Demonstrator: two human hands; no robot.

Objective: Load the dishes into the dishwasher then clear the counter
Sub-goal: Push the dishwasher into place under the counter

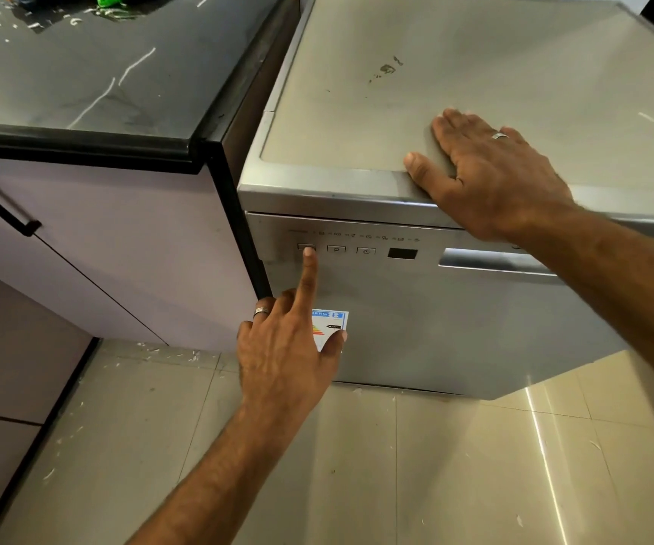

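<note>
Head view, steel dishwasher, black counter, tiled floor

Lilac cabinet with black handle, glossy beige floor tiles, scattered white shavings

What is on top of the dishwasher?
On the dishwasher top, only the right hand rests flat, beside a small dark smudge. Whatever lies beneath the palm is hidden.

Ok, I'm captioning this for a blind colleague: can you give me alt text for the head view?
A person's left hand presses its index finger on the leftmost button of a closed stainless dishwasher, while the right hand rests flat on the dishwasher's top. A dark marble counter with scattered crumbs stands to the left, above a pale cabinet.
</note>
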